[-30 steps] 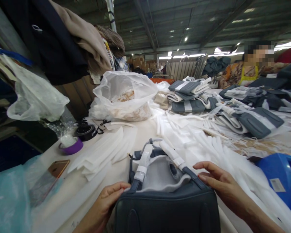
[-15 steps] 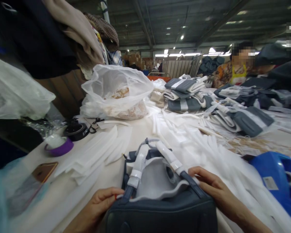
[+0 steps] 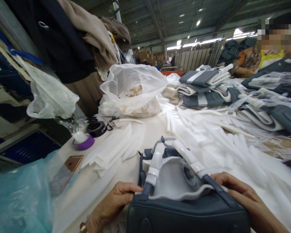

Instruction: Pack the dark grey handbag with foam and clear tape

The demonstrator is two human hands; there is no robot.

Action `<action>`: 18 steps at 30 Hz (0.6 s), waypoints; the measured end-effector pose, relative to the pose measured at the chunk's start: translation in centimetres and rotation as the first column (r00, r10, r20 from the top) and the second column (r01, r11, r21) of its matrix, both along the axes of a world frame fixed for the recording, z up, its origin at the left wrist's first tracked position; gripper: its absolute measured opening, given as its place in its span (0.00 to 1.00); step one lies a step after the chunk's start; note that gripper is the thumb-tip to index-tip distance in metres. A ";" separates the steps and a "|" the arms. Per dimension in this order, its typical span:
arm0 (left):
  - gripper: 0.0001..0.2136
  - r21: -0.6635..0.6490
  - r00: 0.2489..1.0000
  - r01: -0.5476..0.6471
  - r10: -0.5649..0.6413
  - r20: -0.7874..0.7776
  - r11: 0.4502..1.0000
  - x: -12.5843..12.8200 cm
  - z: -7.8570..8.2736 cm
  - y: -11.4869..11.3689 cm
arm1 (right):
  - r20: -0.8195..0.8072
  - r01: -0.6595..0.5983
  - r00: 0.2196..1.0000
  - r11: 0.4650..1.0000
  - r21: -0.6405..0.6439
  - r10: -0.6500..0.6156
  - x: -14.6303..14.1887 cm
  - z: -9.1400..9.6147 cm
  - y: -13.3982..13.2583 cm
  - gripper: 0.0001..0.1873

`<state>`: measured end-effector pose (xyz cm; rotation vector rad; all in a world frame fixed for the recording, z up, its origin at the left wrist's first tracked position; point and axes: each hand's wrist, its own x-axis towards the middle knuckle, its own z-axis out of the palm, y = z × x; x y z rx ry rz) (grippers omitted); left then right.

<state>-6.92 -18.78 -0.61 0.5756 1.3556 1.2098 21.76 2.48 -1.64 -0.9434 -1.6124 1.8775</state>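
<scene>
A dark blue-grey handbag (image 3: pixel 184 215) stands on the white table right in front of me, its handles (image 3: pixel 184 155) wrapped in white foam and its inside stuffed with white foam sheet. My left hand (image 3: pixel 111 205) grips the bag's left top edge, fingers curled onto it. My right hand (image 3: pixel 247 200) lies along the bag's right top edge, fingers wrapped over the rim.
Stacks of white foam sheets (image 3: pixel 116 145) lie left and right of the bag. A phone (image 3: pixel 72 163), purple tape roll (image 3: pixel 83 142), black tape roll (image 3: pixel 97 127) and a plastic bag (image 3: pixel 133 89) stand at the left. Finished grey bags (image 3: pixel 203 87) pile up beyond; another person (image 3: pixel 269 51) sits far right.
The view has swung to the left, so the bag sits further right in the picture. My right hand has slid down onto the bag's right rim. My left hand keeps its hold.
</scene>
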 end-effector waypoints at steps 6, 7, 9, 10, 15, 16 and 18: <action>0.19 -0.013 0.999 0.037 -0.037 0.028 0.999 -0.2 0.3 0.8 | -0.063 0.004 0.998 1.000 -0.006 -0.005 0.1 -0.7 -0.1 0.07; 0.18 -0.006 0.998 0.062 -0.062 0.004 0.998 -0.2 0.5 1.0 | -0.062 0.012 0.998 1.000 -0.005 -0.012 0.0 -0.7 -0.2 0.06; 0.17 0.028 0.996 0.080 -0.078 -0.048 0.996 -0.1 0.8 1.3 | -0.046 0.023 0.999 1.000 0.011 -0.022 -0.1 -0.4 -0.2 0.06; 0.17 0.041 0.995 0.072 -0.069 -0.076 0.997 0.1 0.9 1.5 | -0.035 0.019 0.999 0.999 0.026 -0.018 -0.1 -0.3 -0.3 0.05; 0.19 0.065 0.987 -0.057 0.066 -0.150 0.996 1.2 1.4 1.9 | -0.028 -0.023 0.999 0.988 0.153 0.028 0.2 -0.1 -0.5 0.06; 0.19 0.067 0.984 -0.119 0.126 -0.127 0.991 1.4 1.5 2.0 | -0.027 -0.033 0.999 0.981 0.192 0.039 0.3 -0.1 -0.6 0.07; 0.19 0.053 0.970 -0.231 0.234 -0.066 0.971 1.8 1.8 2.2 | -0.011 -0.060 0.998 0.961 0.271 0.065 0.5 -0.1 -0.9 0.08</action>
